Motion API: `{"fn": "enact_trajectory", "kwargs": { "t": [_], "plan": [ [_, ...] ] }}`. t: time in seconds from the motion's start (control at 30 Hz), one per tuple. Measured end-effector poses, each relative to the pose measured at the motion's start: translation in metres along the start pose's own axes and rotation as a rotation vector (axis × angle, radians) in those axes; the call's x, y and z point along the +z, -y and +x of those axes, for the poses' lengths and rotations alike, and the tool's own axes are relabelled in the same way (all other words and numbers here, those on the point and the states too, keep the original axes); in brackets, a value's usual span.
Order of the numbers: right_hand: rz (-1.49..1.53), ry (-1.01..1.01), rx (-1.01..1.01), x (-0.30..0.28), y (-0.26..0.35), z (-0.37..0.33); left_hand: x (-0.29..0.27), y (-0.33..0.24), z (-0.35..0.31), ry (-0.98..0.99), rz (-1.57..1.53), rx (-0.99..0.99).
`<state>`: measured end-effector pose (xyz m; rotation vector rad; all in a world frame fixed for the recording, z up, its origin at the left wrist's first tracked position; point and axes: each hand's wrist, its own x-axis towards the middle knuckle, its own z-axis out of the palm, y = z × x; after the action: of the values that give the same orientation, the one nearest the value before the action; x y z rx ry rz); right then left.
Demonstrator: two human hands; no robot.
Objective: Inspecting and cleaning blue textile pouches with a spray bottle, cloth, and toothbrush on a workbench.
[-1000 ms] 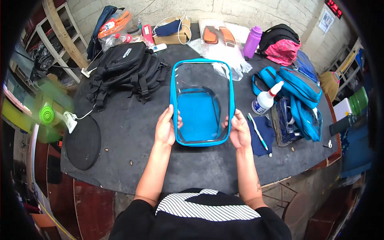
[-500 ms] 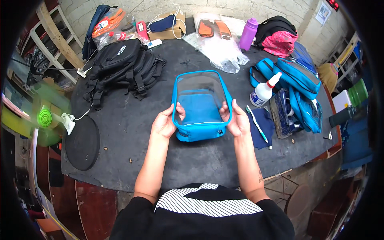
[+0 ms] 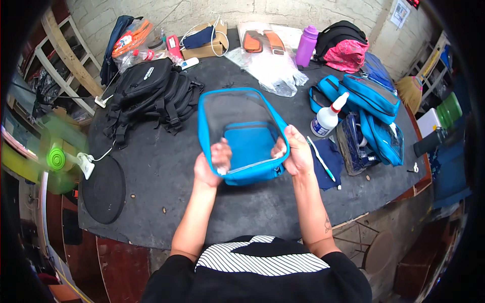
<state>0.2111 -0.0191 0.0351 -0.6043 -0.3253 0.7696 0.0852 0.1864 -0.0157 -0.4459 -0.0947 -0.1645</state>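
Observation:
A blue bag (image 3: 252,176) with a clear top panel is held over the middle of the dark table. My left hand (image 3: 208,166) grips its near left corner, the fingers blurred and seen through the clear panel. At the near right side, my right hand (image 3: 299,155) is closed on the blue edge, thumb on top. The bag's far end leans to the left. Right of my right hand lie a dark blue cloth (image 3: 327,156) and a toothbrush (image 3: 322,160) with a white and teal handle. A white squeeze bottle (image 3: 325,121) with a pointed nozzle stands just beyond them.
Black backpack (image 3: 151,93) sits at the left, with a round black disc (image 3: 102,189) and a spinning green fan (image 3: 55,159) nearer. Blue bags (image 3: 371,96) pile up at the right. Along the back are a plastic bag (image 3: 278,70), a purple bottle (image 3: 306,46) and a cardboard box (image 3: 204,48).
The bag has turned, its far end swinging left and its left side rising. My left hand has slid down to the near corner; my right hand still holds the right side.

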Motion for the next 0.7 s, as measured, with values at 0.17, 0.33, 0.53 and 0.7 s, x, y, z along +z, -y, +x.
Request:
{"fn": "enact_trajectory", "kwargs": {
  "t": [0.17, 0.33, 0.53, 0.7],
  "plan": [
    [-0.318, -0.038, 0.045, 0.046, -0.005, 0.006, 0.011, 0.066, 0.008, 0.145, 0.847, -0.110],
    [-0.222, 0.031, 0.091, 0.052, -0.005, 0.012, 0.022, 0.077, 0.011, 0.199, 0.712, -0.096],
    [-0.334, -0.020, -0.028, 0.041, -0.026, 0.025, 0.003, 0.086, 0.007, 0.160, 0.369, -0.001],
    [-0.091, 0.062, 0.031, 0.031, -0.009, 0.027, 0.015, 0.068, 0.017, 0.107, 0.356, -0.200]
  ]
}}
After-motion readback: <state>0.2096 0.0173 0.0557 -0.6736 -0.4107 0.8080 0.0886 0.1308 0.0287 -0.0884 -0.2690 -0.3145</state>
